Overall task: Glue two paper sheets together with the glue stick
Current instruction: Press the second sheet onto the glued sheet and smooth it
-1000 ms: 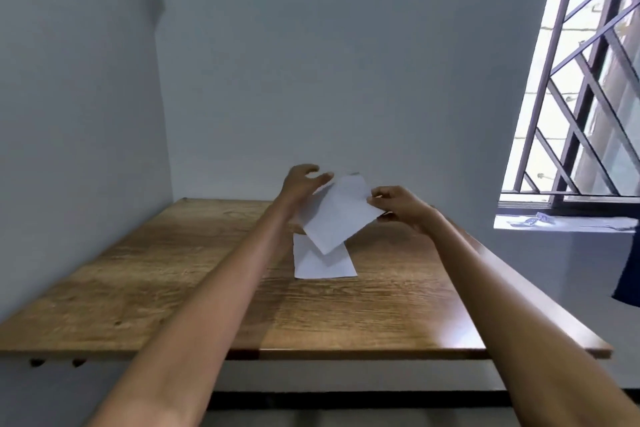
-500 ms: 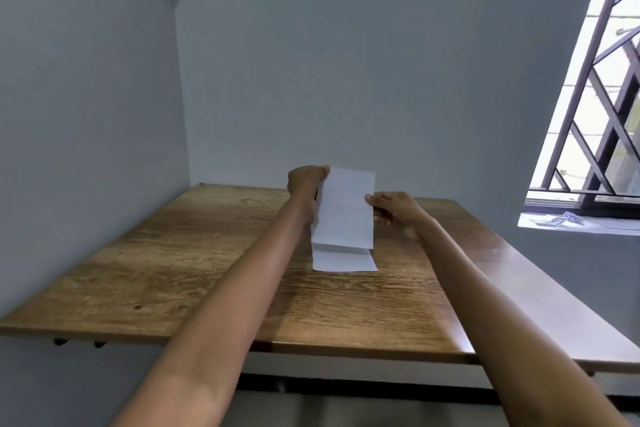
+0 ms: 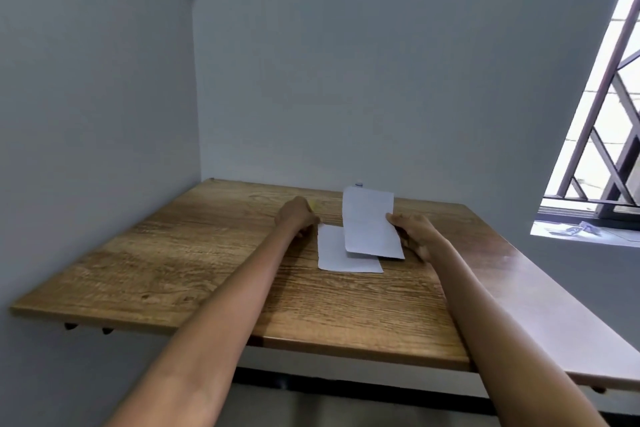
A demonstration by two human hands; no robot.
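Pinching the right edge of a white rectangular paper sheet (image 3: pixel 369 222) with the right hand (image 3: pixel 412 234), tilted up at frame centre over a second flat white paper sheet (image 3: pixel 334 251) on the brown wooden table (image 3: pixel 194 253). Left hand (image 3: pixel 298 217) just left of the sheets, finger state impossible to tell. Small white-capped object (image 3: pixel 359 183) behind, possibly the glue stick.

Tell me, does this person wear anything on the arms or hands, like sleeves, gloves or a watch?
Nothing shows. Both forearms are bare up to the picture's lower edge, with no sleeves in view. The left hand and the right hand have no gloves, and neither wrist shows a watch or band.
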